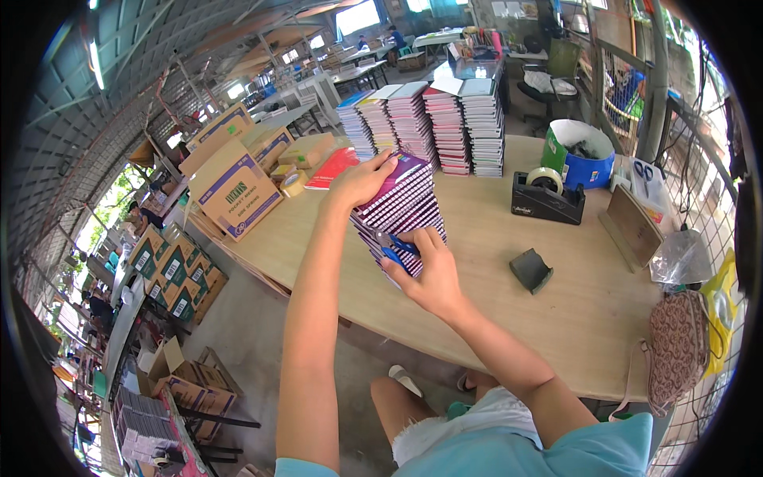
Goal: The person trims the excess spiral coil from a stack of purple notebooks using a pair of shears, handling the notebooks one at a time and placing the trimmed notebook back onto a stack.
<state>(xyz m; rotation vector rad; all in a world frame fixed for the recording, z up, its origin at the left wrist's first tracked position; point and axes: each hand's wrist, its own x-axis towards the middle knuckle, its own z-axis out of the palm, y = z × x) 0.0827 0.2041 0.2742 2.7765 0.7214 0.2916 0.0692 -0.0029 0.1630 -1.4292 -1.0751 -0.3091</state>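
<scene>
A pale wooden table (477,270) fills the middle. Along its back edge stand tall stacks of notebooks (433,131), and near its left edge sits a brown carton (238,191). The purple pile of notebooks (404,203) stands left of the tabletop's middle, close to the front edge, its striped side facing the person. The left hand (366,181) is half curled over the pile's top left corner; whether it pinches or only steadies cannot be told. The right hand (433,274) is closed around blue-handled scissors (404,245), thumb and fingers bent, blades pointing at the pile's side.

To work well here, the left hand should probably press the pile square and keep clear of the points, while the right keeps the blades shallow so that no cover gets nicked.

The carton bears dark green lettering and purple printed bands. A black tape dispenser (548,200) towards the right edge has a small pale mark, and the purple top cover has print too small to read.
</scene>
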